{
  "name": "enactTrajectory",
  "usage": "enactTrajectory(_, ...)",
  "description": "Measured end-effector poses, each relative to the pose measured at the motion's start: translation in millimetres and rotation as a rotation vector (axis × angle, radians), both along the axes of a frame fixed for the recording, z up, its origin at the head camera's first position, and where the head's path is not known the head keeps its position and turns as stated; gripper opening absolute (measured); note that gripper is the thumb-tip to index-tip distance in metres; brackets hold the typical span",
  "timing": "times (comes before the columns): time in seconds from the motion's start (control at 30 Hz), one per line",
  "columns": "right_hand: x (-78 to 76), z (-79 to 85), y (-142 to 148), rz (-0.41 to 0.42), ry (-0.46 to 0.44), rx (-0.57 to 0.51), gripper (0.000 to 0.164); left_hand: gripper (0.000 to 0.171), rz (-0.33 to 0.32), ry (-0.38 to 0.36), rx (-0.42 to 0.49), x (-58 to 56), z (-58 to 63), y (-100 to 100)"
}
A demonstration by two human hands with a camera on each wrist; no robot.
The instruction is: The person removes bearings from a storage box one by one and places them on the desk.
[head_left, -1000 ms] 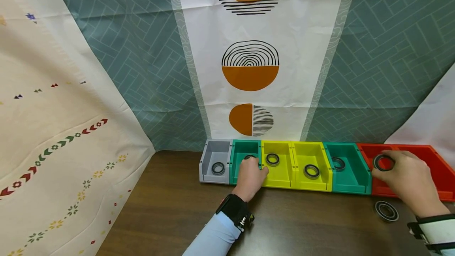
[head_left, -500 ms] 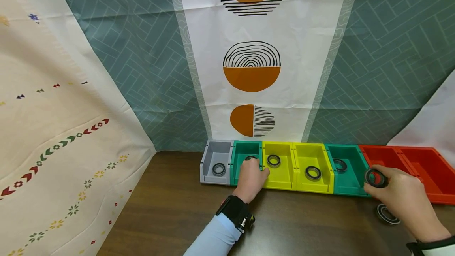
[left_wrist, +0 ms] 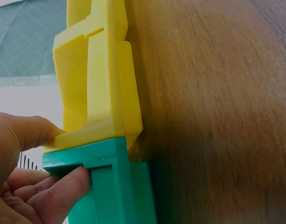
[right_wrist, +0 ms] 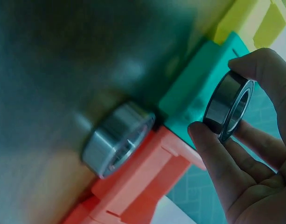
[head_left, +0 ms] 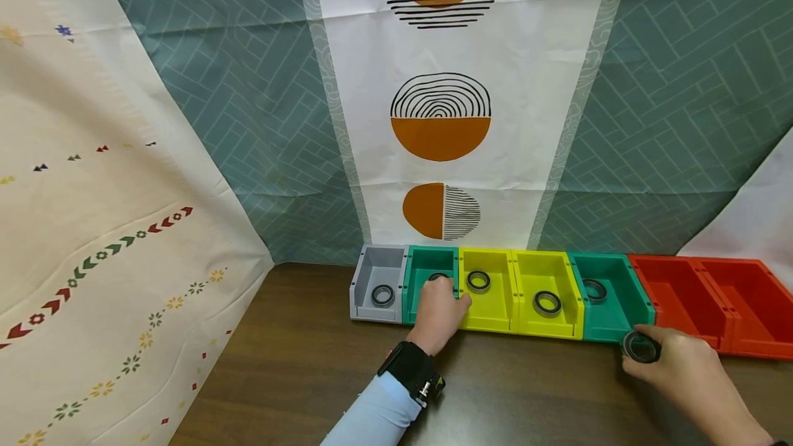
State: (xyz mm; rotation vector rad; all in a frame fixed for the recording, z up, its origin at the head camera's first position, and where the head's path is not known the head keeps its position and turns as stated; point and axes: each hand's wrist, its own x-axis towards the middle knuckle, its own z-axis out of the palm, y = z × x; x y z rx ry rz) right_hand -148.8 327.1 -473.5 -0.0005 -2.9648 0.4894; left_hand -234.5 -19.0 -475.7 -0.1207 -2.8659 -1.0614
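Observation:
My right hand (head_left: 688, 367) pinches a ball bearing (right_wrist: 222, 100) between thumb and fingers, just in front of the right green bin (head_left: 626, 312). A second bearing (right_wrist: 117, 140) lies close by in the right wrist view; in the head view the hand hides it. At the left green bin (head_left: 430, 259), my left hand (head_left: 436, 312) grips the wall shared with the yellow bin (head_left: 495, 263), thumb on the yellow side and fingers inside the green. One bearing (head_left: 437, 275) shows partly behind that hand.
The bins form one row along the back of the wooden table (head_left: 322, 349). Single bearings lie in the grey bin (head_left: 379, 270), both yellow bins and the right green bin. Two red bins (head_left: 672, 281) end the row at the right, before a patterned cloth (head_left: 310, 157).
My right hand has moved left and toward the table's front with its bearing, from over the red bins to the front of the right green bin. The left hand stays put.

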Motion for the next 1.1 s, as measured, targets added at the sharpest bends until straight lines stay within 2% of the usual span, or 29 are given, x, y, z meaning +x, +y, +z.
enactTrajectory(0.17, 2.9, -6.6, -3, 0.042, -0.034, -0.018, 0.061, 0.029, -0.002, 0.009, 0.004, -0.8, -0.8, -1)
enactTrajectory(0.3, 5.3, -9.3, -5, 0.076, -0.022, -0.016, 0.058, 0.028, -0.005, 0.023, 0.005, -0.7, -1.5, -1)
enactTrajectory(0.57, 9.8, -15.9, -6, 0.093, -0.037, -0.009, 0.052, 0.029, 0.000, 0.014, 0.000, -0.3, -1.1, -1)
enactTrajectory(0.83, 11.1, -21.6, -2, 0.077, -0.089, -0.009, 0.060, 0.029, -0.001, 0.007, -0.007, 0.0, -2.1, 0)
enactTrajectory(1.1, 9.3, -22.4, 0, 0.102, -0.083, -0.012, 0.049, 0.028, -0.008, 0.017, 0.002, -0.5, -0.8, 0)
